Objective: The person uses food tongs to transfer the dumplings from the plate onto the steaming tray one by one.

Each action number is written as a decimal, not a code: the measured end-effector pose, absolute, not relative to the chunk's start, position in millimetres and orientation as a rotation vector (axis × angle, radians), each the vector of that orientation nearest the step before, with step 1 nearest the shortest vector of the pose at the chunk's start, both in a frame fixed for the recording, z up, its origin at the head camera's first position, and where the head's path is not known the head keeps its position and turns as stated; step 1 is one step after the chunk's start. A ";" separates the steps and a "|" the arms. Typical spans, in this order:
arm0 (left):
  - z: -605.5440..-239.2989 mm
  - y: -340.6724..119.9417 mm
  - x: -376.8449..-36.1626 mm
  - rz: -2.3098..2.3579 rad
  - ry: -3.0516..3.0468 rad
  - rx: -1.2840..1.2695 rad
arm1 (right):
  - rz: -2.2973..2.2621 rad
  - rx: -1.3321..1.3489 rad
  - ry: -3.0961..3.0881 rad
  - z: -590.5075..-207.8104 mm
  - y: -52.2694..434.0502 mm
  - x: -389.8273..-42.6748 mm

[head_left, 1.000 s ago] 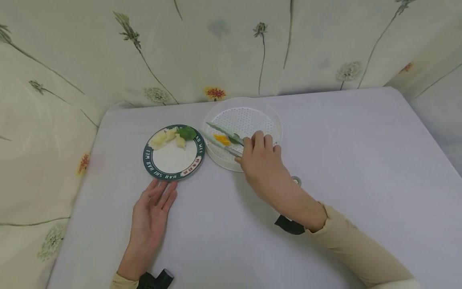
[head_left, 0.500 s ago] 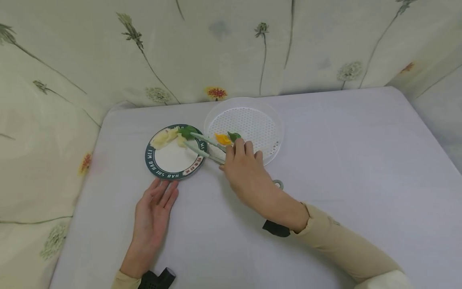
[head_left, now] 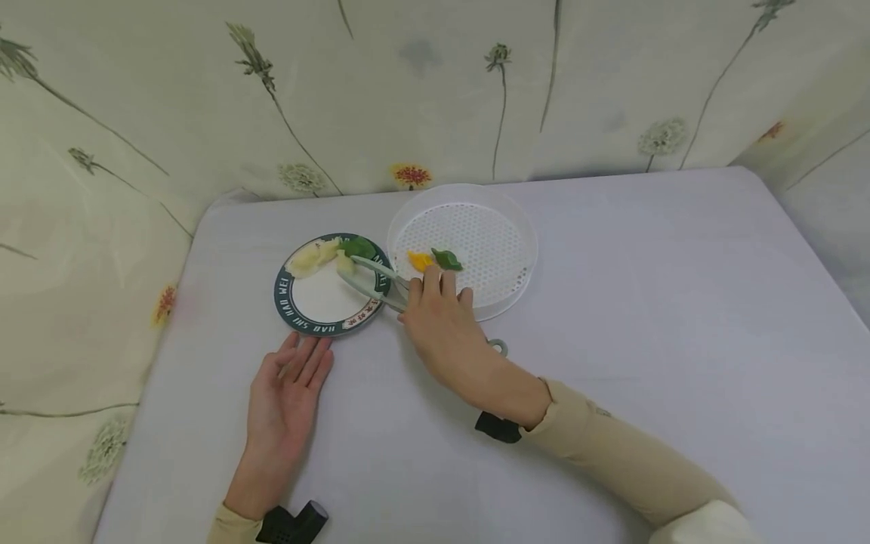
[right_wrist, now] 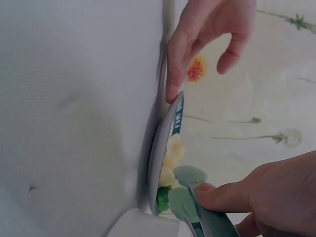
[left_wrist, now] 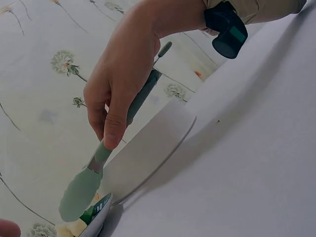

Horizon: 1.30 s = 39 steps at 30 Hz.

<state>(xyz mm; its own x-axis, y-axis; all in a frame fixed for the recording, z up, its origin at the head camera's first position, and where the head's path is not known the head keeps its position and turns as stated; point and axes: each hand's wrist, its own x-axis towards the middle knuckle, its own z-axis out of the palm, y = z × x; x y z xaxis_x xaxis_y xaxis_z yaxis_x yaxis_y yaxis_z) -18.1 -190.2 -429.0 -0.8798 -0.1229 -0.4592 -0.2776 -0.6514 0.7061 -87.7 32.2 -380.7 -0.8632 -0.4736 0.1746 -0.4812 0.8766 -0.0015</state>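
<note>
Right hand [head_left: 445, 336] grips food tongs [head_left: 372, 292], parted beyond its fingers near a pale dumpling [head_left: 345, 263]; squeeze gently. Left hand [head_left: 285, 400], fingers straight, should steady the plate [head_left: 322, 304]

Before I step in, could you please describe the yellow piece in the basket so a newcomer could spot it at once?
On the white table, find the round white basket with the holed bottom, right of the dark-rimmed plate in the head view. The yellow piece lies inside, toward the left. Its bright yellow sets it apart from the dark green piece right of it.
</note>
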 end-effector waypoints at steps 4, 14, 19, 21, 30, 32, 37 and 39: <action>-427.0 -191.0 -17.9 2.680 1.244 -0.736 | 0.066 0.723 -2.892 -384.2 26.0 -90.4; -426.9 -191.6 -18.1 2.673 1.220 -0.745 | -0.028 0.700 -2.823 -392.0 12.0 -95.0; -428.1 -190.3 -17.8 2.675 1.208 -0.749 | -0.059 0.665 -2.760 -396.3 7.8 -95.6; -428.4 -189.6 -17.8 2.676 1.206 -0.749 | -0.066 0.660 -2.756 -397.2 6.9 -95.9; -429.5 -188.8 -18.3 2.681 1.199 -0.752 | -0.110 0.729 -2.810 -396.0 7.8 -97.9; -430.0 -188.9 -18.3 2.682 1.198 -0.755 | -0.122 0.739 -2.804 -395.6 8.7 -98.2; -430.1 -189.2 -18.0 2.685 1.189 -0.754 | -0.136 0.758 -2.795 -394.5 10.7 -98.8; -430.2 -189.3 -17.9 2.683 1.195 -0.747 | -0.137 0.762 -2.799 -394.4 11.4 -99.1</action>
<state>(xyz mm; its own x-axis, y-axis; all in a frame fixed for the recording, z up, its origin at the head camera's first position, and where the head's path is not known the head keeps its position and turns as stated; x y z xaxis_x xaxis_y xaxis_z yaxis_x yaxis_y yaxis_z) -17.9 -189.3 -430.2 -0.8726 -0.0957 -0.4790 -0.2919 -0.6840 0.6685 -99.1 11.4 -394.4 -0.8361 -0.5099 0.2023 -0.4878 0.8598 0.1512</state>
